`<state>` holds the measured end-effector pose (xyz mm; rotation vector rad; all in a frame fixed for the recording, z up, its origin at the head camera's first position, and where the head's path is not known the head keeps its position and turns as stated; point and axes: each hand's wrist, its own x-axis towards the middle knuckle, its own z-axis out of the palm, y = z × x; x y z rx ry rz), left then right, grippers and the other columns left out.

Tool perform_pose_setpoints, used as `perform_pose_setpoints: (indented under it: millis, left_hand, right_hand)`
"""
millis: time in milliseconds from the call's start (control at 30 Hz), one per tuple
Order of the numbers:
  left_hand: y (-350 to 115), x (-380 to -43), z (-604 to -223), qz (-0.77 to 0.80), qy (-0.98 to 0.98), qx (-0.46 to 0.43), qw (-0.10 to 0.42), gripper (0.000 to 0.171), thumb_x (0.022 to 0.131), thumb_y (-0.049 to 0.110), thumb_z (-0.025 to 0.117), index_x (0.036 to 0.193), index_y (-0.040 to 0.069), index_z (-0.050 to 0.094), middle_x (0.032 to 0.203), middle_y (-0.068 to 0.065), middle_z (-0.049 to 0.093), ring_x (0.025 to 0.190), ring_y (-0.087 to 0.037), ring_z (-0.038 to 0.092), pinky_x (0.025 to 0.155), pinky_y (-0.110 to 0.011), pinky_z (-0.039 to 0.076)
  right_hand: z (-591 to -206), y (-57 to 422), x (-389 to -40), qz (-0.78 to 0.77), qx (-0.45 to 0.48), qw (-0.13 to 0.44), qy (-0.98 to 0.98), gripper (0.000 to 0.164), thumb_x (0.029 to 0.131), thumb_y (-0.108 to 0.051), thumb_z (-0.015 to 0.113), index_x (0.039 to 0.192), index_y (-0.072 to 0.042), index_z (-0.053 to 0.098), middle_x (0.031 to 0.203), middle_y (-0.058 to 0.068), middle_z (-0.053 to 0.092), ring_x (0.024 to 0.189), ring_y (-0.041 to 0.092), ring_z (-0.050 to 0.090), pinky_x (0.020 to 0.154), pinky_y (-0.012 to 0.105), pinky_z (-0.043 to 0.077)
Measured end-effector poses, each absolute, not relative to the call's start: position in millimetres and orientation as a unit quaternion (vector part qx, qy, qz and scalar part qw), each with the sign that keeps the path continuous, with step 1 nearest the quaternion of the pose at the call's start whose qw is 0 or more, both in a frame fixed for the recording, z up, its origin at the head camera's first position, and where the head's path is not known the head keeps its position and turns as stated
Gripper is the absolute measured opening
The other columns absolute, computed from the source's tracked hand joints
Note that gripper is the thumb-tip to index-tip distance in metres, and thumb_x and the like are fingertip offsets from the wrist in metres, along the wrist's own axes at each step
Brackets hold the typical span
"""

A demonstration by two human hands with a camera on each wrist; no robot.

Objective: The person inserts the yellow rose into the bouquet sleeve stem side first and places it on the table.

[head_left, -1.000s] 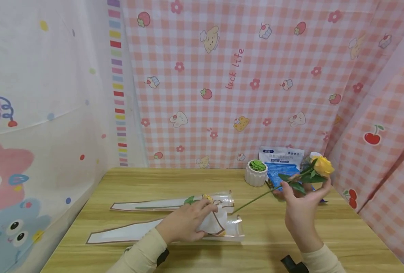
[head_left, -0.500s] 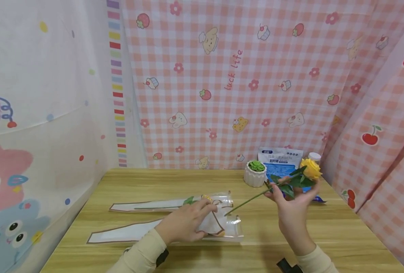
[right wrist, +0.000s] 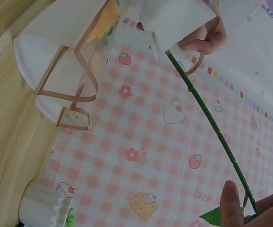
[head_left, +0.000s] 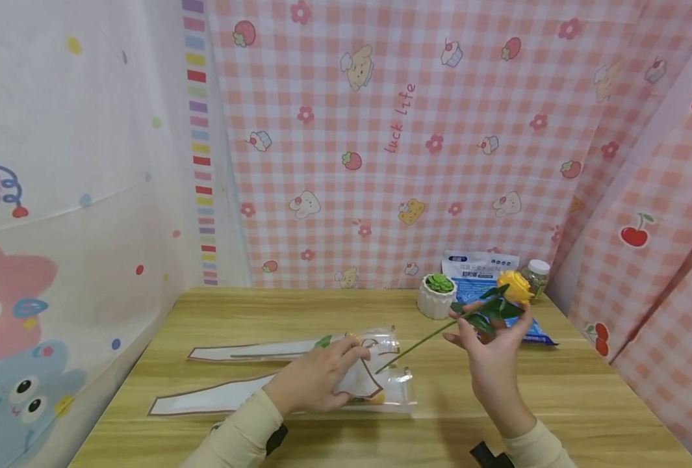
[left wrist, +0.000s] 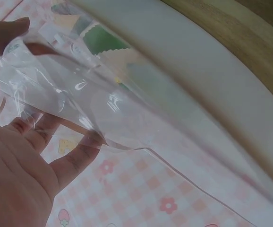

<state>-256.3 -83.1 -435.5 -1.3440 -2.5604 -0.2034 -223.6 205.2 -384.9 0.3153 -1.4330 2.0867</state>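
Note:
My right hand [head_left: 498, 370] pinches a yellow rose [head_left: 515, 286] by its green stem, just below the leaves; the bloom points up and right. The stem [right wrist: 207, 113] slants down-left, its lower end right at the mouth of a flower sleeve. My left hand [head_left: 313, 380] grips this sleeve's mouth, a brown-edged white panel [head_left: 360, 380] raised off the table. Around those fingers the clear film [left wrist: 75, 90] bulges and creases. A long white, brown-trimmed sleeve [head_left: 217, 398] lies beneath the left forearm and hand. Behind it lies another sleeve [head_left: 217, 353] containing a yellow flower, partly hidden by the left hand.
A white ribbed pot [head_left: 437, 298] with a green succulent stands at the back right. Beside it are a blue and white bag [head_left: 480, 272] and a small jar [head_left: 537, 275] with a white lid. Patterned curtains enclose the wooden table [head_left: 252, 305] behind and at the sides.
The right hand has moved left and slightly down with the rose, bringing the stem's lower end to the sleeve's mouth. The left hand has stayed in place, holding the sleeve.

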Motion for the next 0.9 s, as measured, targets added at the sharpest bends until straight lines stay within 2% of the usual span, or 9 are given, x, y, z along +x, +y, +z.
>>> perform_pose_setpoints:
  millis: [133,300,433,533,667,800,900]
  left_hand:
    - [-84.0,-256.8,-436.4,-0.066,-0.876,-0.461,0.123,0.067,0.086,0.037,0.079,0.139,0.019,0.042,0.127,0.000,0.047,0.086,-0.005,0.051,0.076,-0.019,0.053]
    - [-85.8,-256.5,-436.2,-0.068,-0.879,-0.458,0.118,0.067,0.086,0.036,0.078,0.140,0.019,0.043,0.131,0.000,0.047,0.096,-0.009,0.057,0.083,-0.023,0.054]
    - [-88.0,-255.2,-434.7,-0.075,-0.882,-0.452,0.107,0.067,0.086,0.035,0.079,0.140,0.019,0.042,0.133,0.000,0.047,0.095,-0.009,0.055,0.083,-0.024,0.055]
    - [-88.8,-255.3,-434.4,-0.079,-0.882,-0.452,0.106,0.067,0.086,0.035,0.079,0.139,0.019,0.042,0.132,0.000,0.047,0.090,-0.007,0.053,0.080,-0.023,0.054]
    - [-89.3,-255.6,-434.7,-0.081,-0.881,-0.454,0.108,0.067,0.086,0.035,0.079,0.139,0.019,0.042,0.131,0.000,0.048,0.089,-0.006,0.052,0.078,-0.023,0.053]
    - [-89.8,-255.3,-434.8,-0.082,-0.880,-0.455,0.108,0.067,0.086,0.035,0.079,0.139,0.019,0.042,0.132,0.000,0.048,0.090,-0.006,0.051,0.079,-0.024,0.053]
    - [-89.8,-255.0,-434.7,-0.083,-0.880,-0.454,0.109,0.067,0.086,0.035,0.079,0.139,0.019,0.042,0.131,0.000,0.048,0.091,-0.007,0.051,0.079,-0.024,0.053]
  right_hand:
    - [-385.2,202.5,-223.0,0.760,0.106,0.286,-0.574,0.092,0.092,0.018,0.060,0.153,-0.027,0.008,0.117,0.013,0.054,0.100,0.025,0.070,0.072,0.039,0.061]
    - [-384.2,199.0,-222.0,0.740,0.092,0.272,-0.608,0.093,0.090,0.017,0.062,0.151,-0.027,0.008,0.121,0.011,0.052,0.103,0.020,0.064,0.075,0.035,0.061]
    - [-382.8,197.1,-219.9,0.753,0.088,0.249,-0.603,0.075,0.099,0.004,0.058,0.148,-0.024,0.009,0.124,0.012,0.050,0.107,0.017,0.063,0.071,0.035,0.061]
    - [-382.8,197.1,-218.2,0.758,0.087,0.240,-0.600,0.055,0.106,-0.007,0.049,0.146,-0.022,0.014,0.126,0.011,0.049,0.108,0.016,0.063,0.070,0.034,0.061]
    - [-380.9,199.2,-216.9,0.748,0.053,0.228,-0.621,0.040,0.108,-0.008,0.041,0.143,-0.015,0.022,0.128,0.008,0.045,0.111,0.016,0.059,0.076,0.027,0.060]
    - [-377.2,203.4,-216.9,0.726,0.005,0.215,-0.653,0.050,0.105,-0.002,0.042,0.150,-0.005,0.021,0.142,0.009,0.038,0.133,0.019,0.043,0.098,0.022,0.049]
    - [-377.9,205.2,-218.6,0.723,-0.011,0.234,-0.650,0.063,0.103,0.001,0.047,0.156,-0.009,0.014,0.144,0.008,0.035,0.135,0.020,0.038,0.103,0.019,0.042]
